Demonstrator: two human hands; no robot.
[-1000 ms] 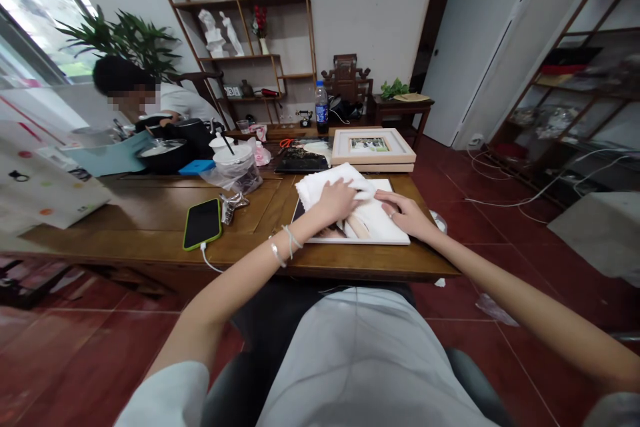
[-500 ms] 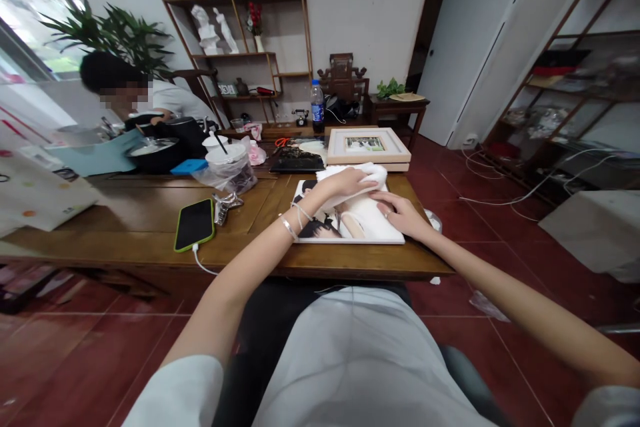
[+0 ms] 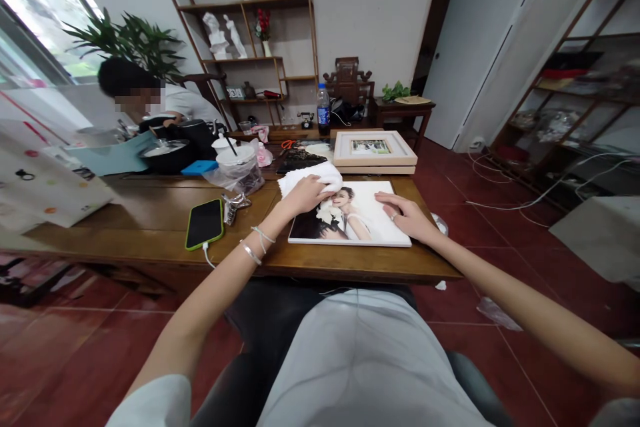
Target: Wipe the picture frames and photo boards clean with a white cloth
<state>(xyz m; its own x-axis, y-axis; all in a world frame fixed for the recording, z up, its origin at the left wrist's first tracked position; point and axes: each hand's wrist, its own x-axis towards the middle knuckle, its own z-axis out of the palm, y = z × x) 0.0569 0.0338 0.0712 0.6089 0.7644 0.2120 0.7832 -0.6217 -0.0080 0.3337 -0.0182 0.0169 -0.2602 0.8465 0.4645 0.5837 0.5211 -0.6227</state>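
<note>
A photo panel (image 3: 379, 223) with a picture of people on it lies flat near the front edge of the wooden table (image 3: 270, 252). Over its upper left corner my left hand (image 3: 305, 195) is closed on a white cloth (image 3: 326, 175), which bunches under the fingers and spills past the panel's left edge. My right hand (image 3: 403, 213) rests on the panel's right side, its fingers stretched out and holding nothing.
Behind the panel sit stacked picture frames (image 3: 375, 161). To the left are a phone (image 3: 205, 223) on a charging cable, a bagged cup (image 3: 237, 167) and a blue box (image 3: 199, 167). A bottle (image 3: 323, 110) stands further back. Another person (image 3: 187, 101) works at the far left.
My left hand has swept the white cloth leftward across the panel, uncovering more of the picture. My right hand stays at the panel's right side. The view has shifted slightly.
</note>
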